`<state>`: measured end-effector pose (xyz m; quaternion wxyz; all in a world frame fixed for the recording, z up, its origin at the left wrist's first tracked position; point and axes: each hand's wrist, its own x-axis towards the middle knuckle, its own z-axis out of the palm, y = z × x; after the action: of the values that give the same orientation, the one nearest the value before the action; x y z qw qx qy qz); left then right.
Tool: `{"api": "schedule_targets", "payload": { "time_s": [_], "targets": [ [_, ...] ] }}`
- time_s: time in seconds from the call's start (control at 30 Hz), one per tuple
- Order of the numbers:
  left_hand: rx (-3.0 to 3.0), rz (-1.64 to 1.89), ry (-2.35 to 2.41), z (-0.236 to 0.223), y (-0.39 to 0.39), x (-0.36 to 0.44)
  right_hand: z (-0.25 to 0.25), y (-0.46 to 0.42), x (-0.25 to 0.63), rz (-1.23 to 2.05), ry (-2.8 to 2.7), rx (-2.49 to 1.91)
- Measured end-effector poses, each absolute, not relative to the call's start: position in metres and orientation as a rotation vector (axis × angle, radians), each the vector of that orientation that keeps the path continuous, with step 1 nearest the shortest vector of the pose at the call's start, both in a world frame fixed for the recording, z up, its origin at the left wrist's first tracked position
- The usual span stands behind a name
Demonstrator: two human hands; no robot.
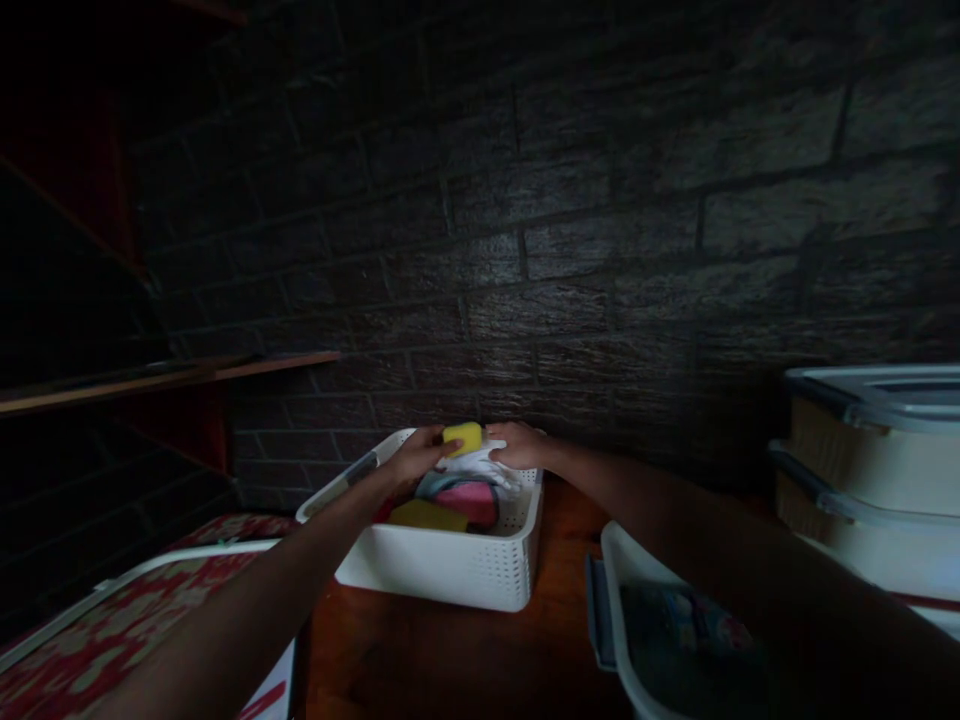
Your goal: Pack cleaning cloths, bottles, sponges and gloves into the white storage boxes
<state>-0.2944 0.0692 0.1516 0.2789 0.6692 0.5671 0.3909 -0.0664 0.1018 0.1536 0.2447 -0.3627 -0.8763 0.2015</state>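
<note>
In the head view a white perforated plastic basket [442, 570] stands on a reddish-brown wooden surface. My left hand [416, 455] is over its far part, closed on a small yellow sponge-like block [463, 437] with the thumb along its near side. Over the far right part of the basket is my right hand [519, 446], its fingers and thumb apart, touching a white cloth [484, 463]. In front of that cloth lie a pink folded cloth [466, 503], a grey-blue cloth [435, 484] and a dull yellow cloth [427, 515].
An uncovered bin [622, 610] with dark contents stands at the lower right, partly under my right forearm. Lidded boxes [870, 500] are stacked beyond it. To the left are a red patterned cloth [112, 625] and a wooden shelf [225, 370]. A dark brick wall [540, 280] rises behind.
</note>
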Motion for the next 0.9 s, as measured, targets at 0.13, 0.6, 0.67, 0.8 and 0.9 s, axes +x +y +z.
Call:
{"api": "schedule_targets", "payload": {
  "time_s": [0.13, 0.6, 0.67, 0.8, 0.9],
  "targets": [
    [1.84, 1.127, 1.385, 0.192, 0.044, -0.26, 0.193, 0.08, -0.018, 0.59, -2.233, -1.027],
    [2.039, 1.371, 0.72, 0.236, -0.048, -0.023, 0.236, -0.064, 0.165, 0.634, -1.837, -0.784],
    [2.041, 1.42, 0.7, 0.233, -0.053, -0.006, 0.234, -0.074, 0.176, 0.613, -1.772, -0.793],
    [1.896, 1.354, 0.596, 0.225, -0.067, 0.007, 0.228, -0.081, 0.187, 0.685, -1.664, -0.671],
    [1.787, 1.195, 0.495, 0.22, -0.075, 0.006, 0.22, -0.076, 0.19, 0.756, -1.594, -0.553]
  ]
}}
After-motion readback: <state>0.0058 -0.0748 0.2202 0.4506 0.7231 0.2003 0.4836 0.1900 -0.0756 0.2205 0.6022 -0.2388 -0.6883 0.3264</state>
